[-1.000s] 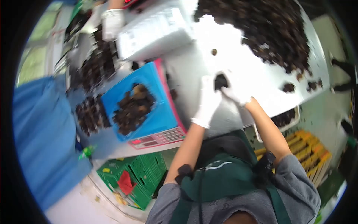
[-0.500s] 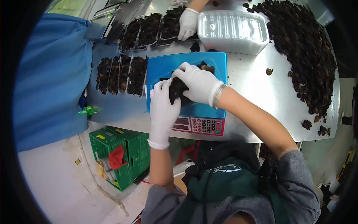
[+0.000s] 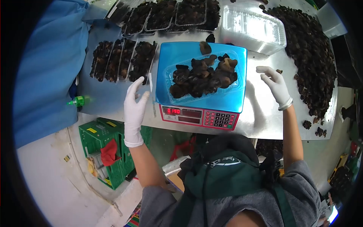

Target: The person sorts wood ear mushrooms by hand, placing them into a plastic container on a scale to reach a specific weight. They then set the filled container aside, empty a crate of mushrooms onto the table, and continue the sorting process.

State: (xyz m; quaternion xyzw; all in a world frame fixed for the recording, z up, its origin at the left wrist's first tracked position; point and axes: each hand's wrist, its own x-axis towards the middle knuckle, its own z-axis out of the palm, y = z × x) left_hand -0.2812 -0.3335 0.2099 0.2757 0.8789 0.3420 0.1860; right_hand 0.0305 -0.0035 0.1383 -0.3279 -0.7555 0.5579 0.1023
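Observation:
A clear plastic tray [image 3: 169, 77] lies on the blue platform of a digital scale [image 3: 200, 108], whose red display reads about 0.190. Dark, wood-ear-like mushrooms [image 3: 204, 77] are heaped in the tray. One paler piece [image 3: 205, 48] lies at the platform's back edge, by the tray. My left hand [image 3: 135, 108], in a white glove, hovers just left of the scale, fingers and thumb apart, holding nothing. To the right of the scale is my gloved right hand [image 3: 276, 85], fingers apart and nothing visible in them. A small loose piece [image 3: 279, 71] lies just beyond its fingers.
Filled mushroom trays stand left [image 3: 121, 60] and at the back [image 3: 162, 19]. A stack of clear trays [image 3: 253, 30] sits behind the scale. A large mushroom pile [image 3: 310, 56] covers the right side. A green bottle [image 3: 77, 101] and green crate [image 3: 102, 140] are at left.
Both hands have let go of the mushrooms and drawn apart, left and right, uncovering the tray and display. The other person's gloved hand at the back has left view.

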